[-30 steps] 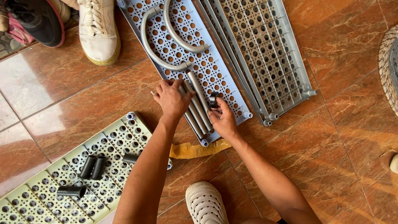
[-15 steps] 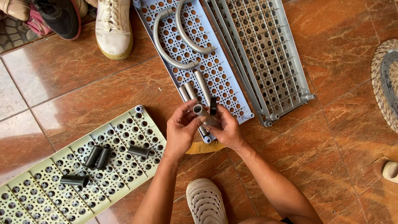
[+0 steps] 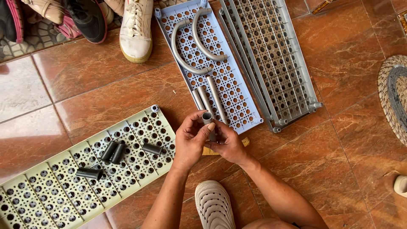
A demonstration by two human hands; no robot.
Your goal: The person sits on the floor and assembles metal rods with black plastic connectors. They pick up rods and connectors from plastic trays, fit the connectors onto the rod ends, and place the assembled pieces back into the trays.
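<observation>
Both hands met over the brown tiled floor [image 3: 347, 140], lifted clear of the shelves so the work sat where the eyes could follow it. The left hand [image 3: 189, 142] pinched the top of a short grey tube [image 3: 207, 118] between thumb and fingertips, its open end facing up; the right hand [image 3: 227, 143] was curled round the tube's lower part, fingers closed, steadying it from beneath. Just beyond the knuckles lay a pale blue perforated shelf [image 3: 237, 99] bearing three straight grey tubes [image 3: 207, 99] and, farther off, two curved grey pipes [image 3: 193, 46] — kept together on the panel, seemingly so they would not roll. Beside that, to the right, lay a grey perforated shelf [image 3: 271, 55]. Left of the left hand, a cream perforated shelf [image 3: 63, 186] held four short dark sleeves [image 3: 113, 152] within reach. A scrap of yellow [image 3: 245, 142] showed under the right hand, and a beige clog [image 3: 215, 205] sat nearest the wrists — shoes [image 3: 135, 29] well beyond.
</observation>
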